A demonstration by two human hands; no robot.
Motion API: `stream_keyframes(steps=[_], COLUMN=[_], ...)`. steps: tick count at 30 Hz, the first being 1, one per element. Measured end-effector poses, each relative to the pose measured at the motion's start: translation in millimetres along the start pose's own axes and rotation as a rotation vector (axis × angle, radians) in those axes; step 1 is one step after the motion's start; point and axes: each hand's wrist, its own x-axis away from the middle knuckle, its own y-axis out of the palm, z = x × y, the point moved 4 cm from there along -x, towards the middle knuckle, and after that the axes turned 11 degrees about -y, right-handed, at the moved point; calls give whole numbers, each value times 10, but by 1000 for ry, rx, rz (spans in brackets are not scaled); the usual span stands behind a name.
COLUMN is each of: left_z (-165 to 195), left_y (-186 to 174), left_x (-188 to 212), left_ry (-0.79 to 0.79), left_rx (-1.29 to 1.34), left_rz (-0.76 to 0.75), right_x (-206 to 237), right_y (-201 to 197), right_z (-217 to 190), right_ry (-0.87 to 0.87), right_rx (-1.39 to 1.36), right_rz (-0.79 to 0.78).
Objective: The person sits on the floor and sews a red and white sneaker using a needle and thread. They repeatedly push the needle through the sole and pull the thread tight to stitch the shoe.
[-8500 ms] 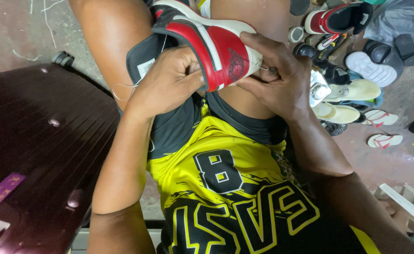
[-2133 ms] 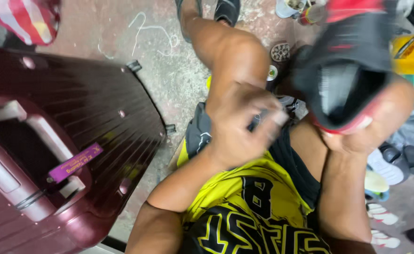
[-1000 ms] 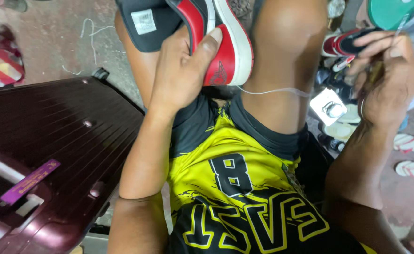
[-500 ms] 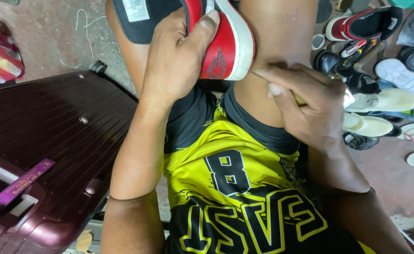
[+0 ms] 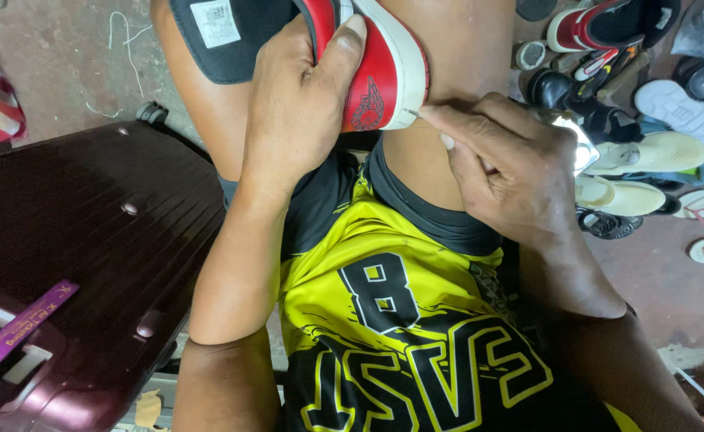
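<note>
A red, white and black sneaker (image 5: 376, 76) rests between my knees at the top of the view. My left hand (image 5: 296, 104) grips it from the side, thumb over the red heel. My right hand (image 5: 504, 168) pinches a thin needle against the white sole edge near the heel. The needle's tip is barely visible. A black insole or tongue with a white label (image 5: 216, 36) sticks out at the sneaker's left.
A dark maroon hard suitcase (image 5: 72, 264) with a purple tag lies at my left. Several shoes and sandals (image 5: 648, 120) are scattered on the floor at the right. I wear a yellow and black jersey (image 5: 392, 320).
My right hand came back from the shoe pile at the right and now presses its pinched fingers against the sneaker's sole edge. The left hand keeps its hold on the sneaker.
</note>
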Motion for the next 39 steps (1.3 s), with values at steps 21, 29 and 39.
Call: stream_keyframes(steps=[21,29,39], left_z=[-42,-85,-246], left_y=[151,322,219], left_x=[91,206,112], left_ry=[0,50,-1], left_rx=[80,-27,34], left_rz=[95,245,324], right_x=[97,-61,-382], right_y=[-6,-36,161], right_z=[-78,-229,-274], right_ry=[70,16,-79], right_rx=[121,419,664], right_rz=[-45,-197,-354])
